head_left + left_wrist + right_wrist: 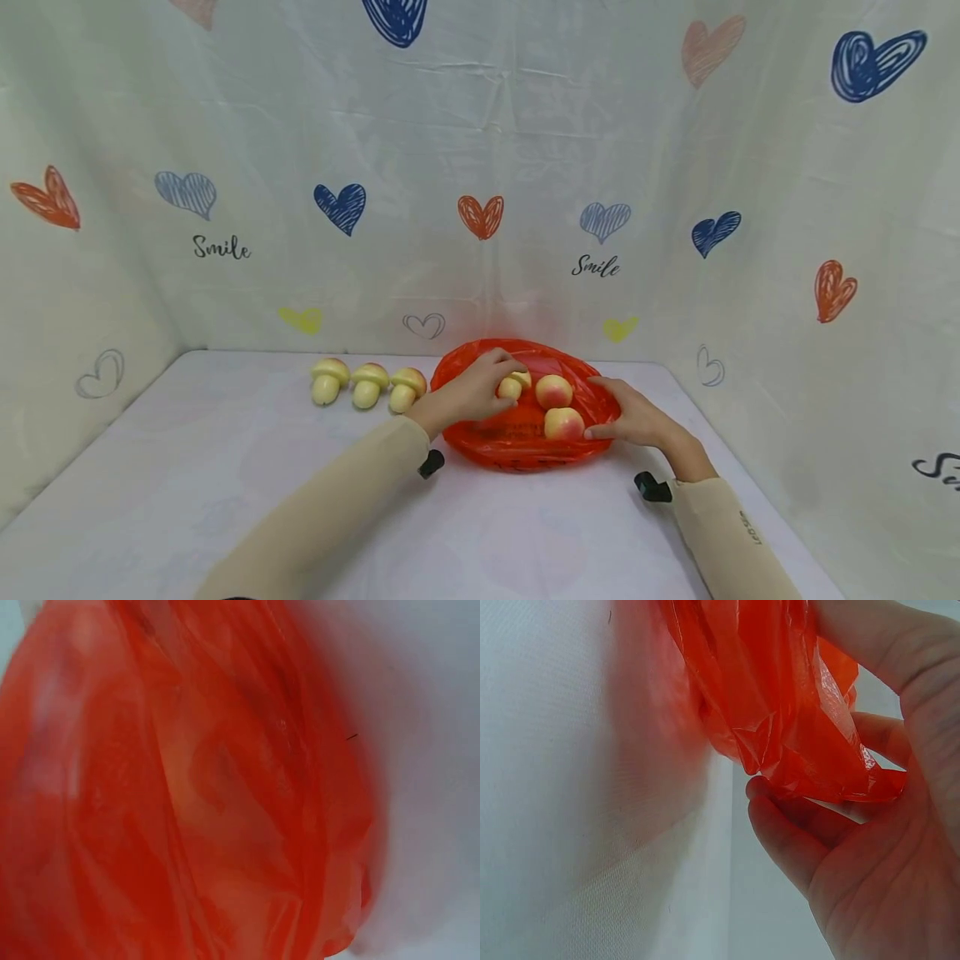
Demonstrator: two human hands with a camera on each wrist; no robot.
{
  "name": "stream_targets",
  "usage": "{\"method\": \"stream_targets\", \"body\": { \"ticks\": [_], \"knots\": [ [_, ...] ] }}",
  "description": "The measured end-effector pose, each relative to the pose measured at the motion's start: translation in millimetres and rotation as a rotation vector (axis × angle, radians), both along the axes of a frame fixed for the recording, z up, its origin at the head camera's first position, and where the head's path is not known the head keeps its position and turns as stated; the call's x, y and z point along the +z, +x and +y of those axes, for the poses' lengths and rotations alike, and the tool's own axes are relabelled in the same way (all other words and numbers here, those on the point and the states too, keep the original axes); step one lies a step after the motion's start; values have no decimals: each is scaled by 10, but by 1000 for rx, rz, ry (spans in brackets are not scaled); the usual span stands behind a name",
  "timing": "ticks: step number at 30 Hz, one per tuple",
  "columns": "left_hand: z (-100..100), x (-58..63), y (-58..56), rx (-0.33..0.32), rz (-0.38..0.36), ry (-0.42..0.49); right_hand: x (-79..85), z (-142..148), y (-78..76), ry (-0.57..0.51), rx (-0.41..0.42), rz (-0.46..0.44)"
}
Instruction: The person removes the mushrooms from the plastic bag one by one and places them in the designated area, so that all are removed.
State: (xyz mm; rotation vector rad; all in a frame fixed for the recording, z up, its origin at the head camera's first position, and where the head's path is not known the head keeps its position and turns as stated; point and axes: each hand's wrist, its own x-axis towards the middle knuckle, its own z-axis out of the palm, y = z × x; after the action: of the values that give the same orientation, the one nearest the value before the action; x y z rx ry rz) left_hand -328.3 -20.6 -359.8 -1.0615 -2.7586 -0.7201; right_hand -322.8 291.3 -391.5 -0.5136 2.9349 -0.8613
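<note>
In the head view a red plastic bag (495, 454) lies spread open at the table's back. Over its left part is my left hand (472, 392), with a pale yellow mushroom (512, 388) between thumb and fingers; the fingers partly cover its cap. Two yellow-and-red apples (553, 392) sit in the bag, right of the mushroom. At the bag's right rim my right hand (637, 417) holds the plastic between thumb and fingers, as the right wrist view also shows with the bag (780, 697). The left wrist view shows only the bag's side (210, 810); the left hand is hidden there.
Left of the bag, three more mushrooms (367, 387) stand in a row on the white table (225, 467). A pale curtain (420, 125) with printed hearts rises behind the table and along both sides.
</note>
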Motion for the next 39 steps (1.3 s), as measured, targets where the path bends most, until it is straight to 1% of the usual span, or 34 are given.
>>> {"method": "stream_targets", "body": {
  "ticks": [2,6,9,16,22,26,29,33,35,39],
  "knots": [
    [31,-27,-64,16,-24,-6,1,-2,2,5,-4,1],
    [86,-69,-185,29,-31,-39,4,-2,7,15,1,10],
    [126,-87,-248,37,-40,-68,4,-6,12,14,9,12],
    [198,-134,-326,57,-49,-123,-8,-16,-4,20,9,16],
    [224,-167,-381,105,-54,-163,16,-48,-10,24,12,13],
    [275,-180,-405,114,-60,-203,20,-36,-2,31,16,25],
    [306,-190,-399,122,-95,-220,15,-24,1,34,26,25],
    [312,-201,-376,119,-131,-199,10,-21,-7,46,33,31],
    [304,-206,-365,101,-131,-180,9,-22,-12,47,34,36],
    [288,-223,-335,55,-139,-145,3,-23,-13,29,30,19]
  ]
}}
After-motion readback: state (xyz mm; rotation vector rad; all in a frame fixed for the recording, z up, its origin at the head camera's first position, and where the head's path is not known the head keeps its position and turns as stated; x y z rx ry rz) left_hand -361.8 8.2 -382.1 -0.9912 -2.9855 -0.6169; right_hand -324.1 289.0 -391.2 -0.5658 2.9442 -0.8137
